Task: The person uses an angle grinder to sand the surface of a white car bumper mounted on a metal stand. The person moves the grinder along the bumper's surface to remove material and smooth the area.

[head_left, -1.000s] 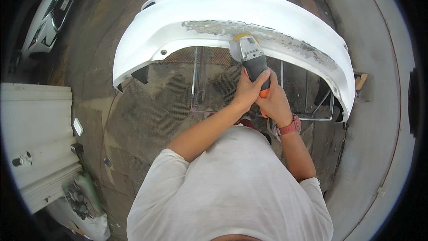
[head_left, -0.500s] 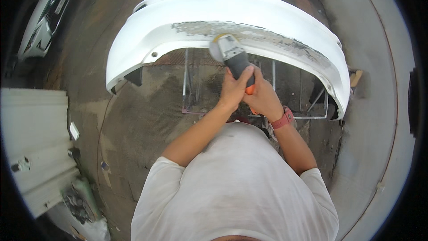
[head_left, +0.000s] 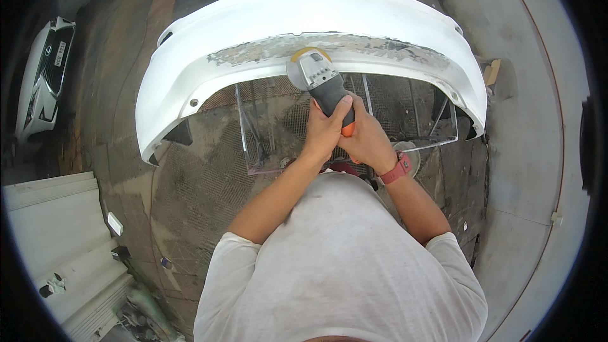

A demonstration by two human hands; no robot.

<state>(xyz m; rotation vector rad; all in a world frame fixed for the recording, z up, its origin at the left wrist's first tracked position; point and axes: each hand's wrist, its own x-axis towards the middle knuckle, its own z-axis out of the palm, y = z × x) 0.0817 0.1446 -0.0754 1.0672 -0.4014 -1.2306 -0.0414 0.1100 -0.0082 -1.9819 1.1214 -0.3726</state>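
A white car bumper (head_left: 304, 9) arches across the view in front of me. Along its lower middle runs a rough grey patch (head_left: 259, 49) where the white surface is worn away. My left hand (head_left: 324, 128) and my right hand (head_left: 367, 139) are both wrapped round the body of an angle grinder (head_left: 322, 79), which is grey, black and orange. Its yellow-edged disc lies at the bumper's lower edge, by the rough patch; whether it touches cannot be told. A red watch is on my right wrist.
Beneath the bumper stands a metal frame stand (head_left: 243, 126). Another car front piece (head_left: 44, 79) lies far left. White ribbed panels (head_left: 57, 228) are at the lower left, near a green machine (head_left: 145, 316). A pale wall (head_left: 525, 126) rises on the right.
The view has turned a little, and the bumper sits further left in it. Both hands still hold the angle grinder, now nearer the middle of the rough patch.
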